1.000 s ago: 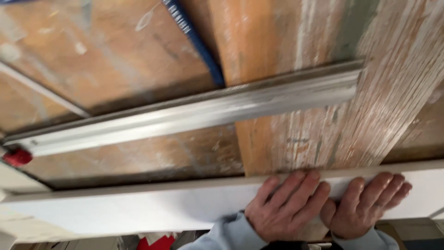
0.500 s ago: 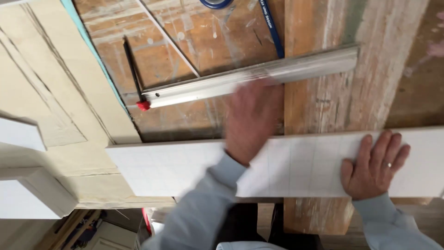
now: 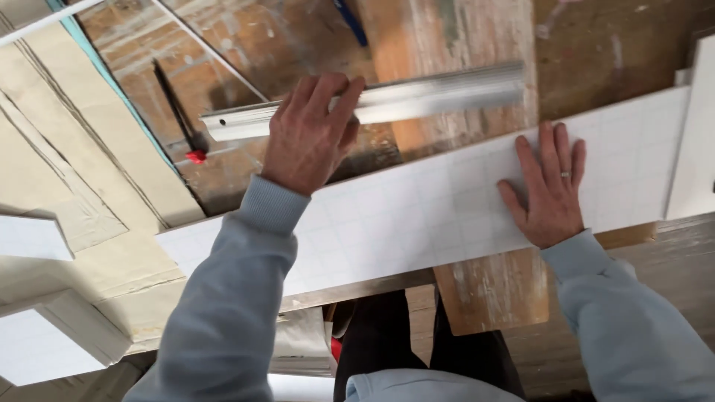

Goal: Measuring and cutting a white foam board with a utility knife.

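Grabbing the straightedge

My left hand point(image 3: 309, 134) grips the aluminium straightedge point(image 3: 417, 100); my right hand point(image 3: 547, 190), at 3 o'clock, lies flat and open on the white gridded board point(image 3: 417, 216).

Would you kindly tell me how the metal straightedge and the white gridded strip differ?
The metal straightedge is narrow, silvery and ridged; the white gridded strip is wider, flat and longer. The left hand grips the straightedge; the right hand lies flat on the strip. Both slant alike across the workbench.
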